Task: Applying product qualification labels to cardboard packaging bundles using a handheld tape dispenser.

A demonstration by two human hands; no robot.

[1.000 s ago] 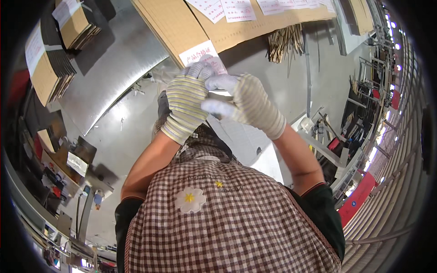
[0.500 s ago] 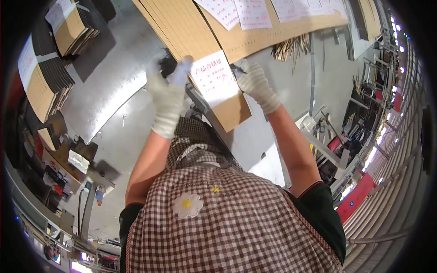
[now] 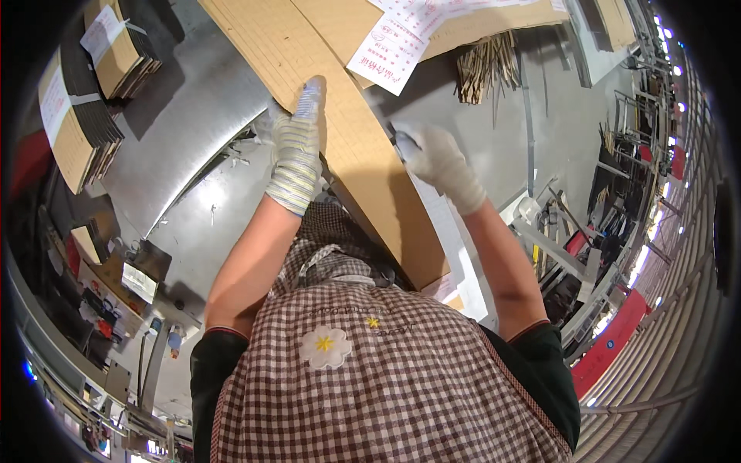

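Observation:
A long brown cardboard strip (image 3: 363, 147) runs slantwise from the far left down to my apron; whether it is one piece or a stack I cannot tell. My left hand (image 3: 297, 150), in a striped work glove, grips its left edge, thumb on top and fingers out of sight beneath. By the strip's right edge is my right hand (image 3: 440, 158), in a pale glove, blurred, its fingers curled around something dark that I cannot make out. White printed label sheets (image 3: 394, 46) lie beyond, across more brown cardboard (image 3: 478, 27).
Strapped cardboard bundles (image 3: 73, 127) with white labels stand at the far left on a grey metal surface (image 3: 185, 131). Thin brown offcuts (image 3: 488, 68) hang beneath the far cardboard. Machinery and metal frames (image 3: 567, 247) fill the right side.
The cardboard strip's near end has come closer to me. The white label between my hands no longer shows there. My left thumb now lies flat on the strip; my right hand is slightly lower.

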